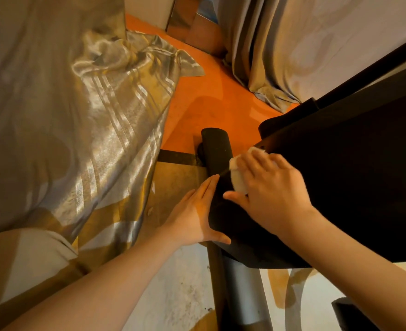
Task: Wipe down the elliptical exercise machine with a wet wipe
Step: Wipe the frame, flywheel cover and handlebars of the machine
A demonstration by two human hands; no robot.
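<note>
We see 2 hands low on the elliptical machine, black housing filling the right side of view. Right hand lies flat, fingers spread, pressing a white wet wipe against the black base bar; nothing pinched, just palmed under the fingers. Left hand is open and flat, empty, bracing the bar's left side, thumb hooked under the edge. Bar's long axis runs away from us, up-frame toward the orange floor, its rounded end past both hands. Right hand is nearer that unwiped end, so we judge the next stroke goes forward along the bar. Shiny curtain hangs left.
</note>
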